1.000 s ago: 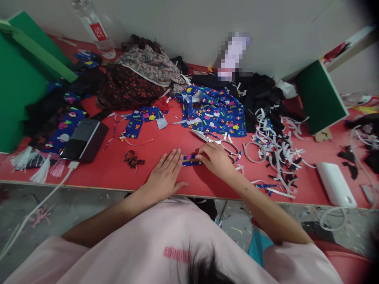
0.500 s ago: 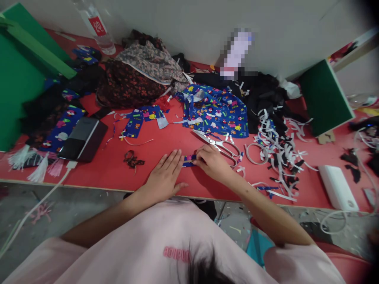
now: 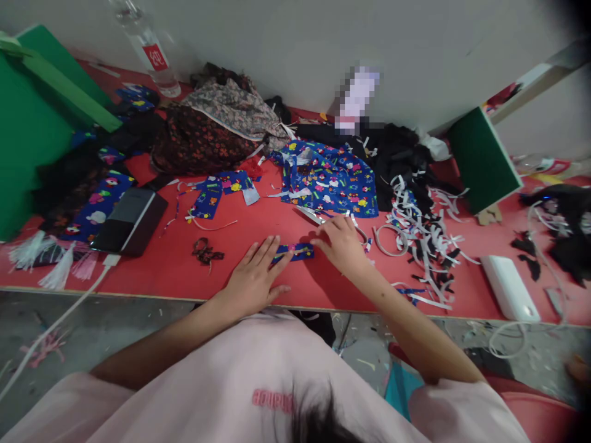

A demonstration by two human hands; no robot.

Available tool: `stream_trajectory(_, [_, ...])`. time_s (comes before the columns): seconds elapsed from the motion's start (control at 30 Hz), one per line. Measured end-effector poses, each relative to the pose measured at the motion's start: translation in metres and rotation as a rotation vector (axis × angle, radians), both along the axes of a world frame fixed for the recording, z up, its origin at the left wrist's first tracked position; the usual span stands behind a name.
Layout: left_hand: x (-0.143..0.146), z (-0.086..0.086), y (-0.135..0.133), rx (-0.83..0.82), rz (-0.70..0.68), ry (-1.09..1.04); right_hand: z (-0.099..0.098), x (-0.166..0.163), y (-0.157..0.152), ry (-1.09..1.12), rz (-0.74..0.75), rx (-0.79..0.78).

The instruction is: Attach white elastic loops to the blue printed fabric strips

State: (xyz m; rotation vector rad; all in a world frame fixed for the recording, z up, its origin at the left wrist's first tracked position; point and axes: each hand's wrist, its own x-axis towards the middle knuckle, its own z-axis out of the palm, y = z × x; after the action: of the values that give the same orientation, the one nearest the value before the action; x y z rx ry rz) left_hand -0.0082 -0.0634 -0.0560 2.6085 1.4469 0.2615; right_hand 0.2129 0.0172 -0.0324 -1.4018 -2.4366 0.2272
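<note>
My left hand (image 3: 253, 274) lies flat on the red tabletop, fingers spread, with its fingertips on a folded strip of blue printed cloth (image 3: 303, 251). A narrow tan band runs along the middle of that strip. Just right of the strip, my right hand (image 3: 344, 247) is raised a little, thumb and fingers apart, with nothing visible between them. Beneath and behind it lie the scissors (image 3: 308, 214); their blades point to the upper left, and the hand covers part of the handles. I cannot tell whether it touches them.
A larger blue printed cloth (image 3: 330, 184) lies behind the scissors. Small blue scraps (image 3: 207, 200) and a dark scrunched band (image 3: 205, 251) are on the left, near a black box (image 3: 129, 221) with a cable. White trimmings (image 3: 427, 240) and a white power bank (image 3: 510, 289) are on the right.
My right hand has let go of the blue strip's right end and moved slightly right and up, over the scissors. The left hand stays on the strip. The view has shifted slightly.
</note>
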Motion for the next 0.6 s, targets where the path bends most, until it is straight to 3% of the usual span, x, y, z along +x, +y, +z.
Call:
stream_trajectory(0.1, [0.0,-0.001,0.0,0.014,-0.005,-0.002,0.004,0.001,-0.013,-0.052,-0.066,0.048])
stream_trajectory(0.23, [0.0,0.001,0.0,0.031,-0.006,0.02,-0.002,-0.006,-0.022,-0.196,-0.127,-0.035])
stream_trajectory(0.43, [0.016,0.021,0.02,0.046,0.04,0.047,-0.008,-0.006,-0.019,-0.217,-0.123,-0.035])
stream_trajectory(0.6, [0.028,0.035,0.052,-0.176,0.069,-0.038,-0.008,-0.002,-0.024,-0.164,-0.12,-0.007])
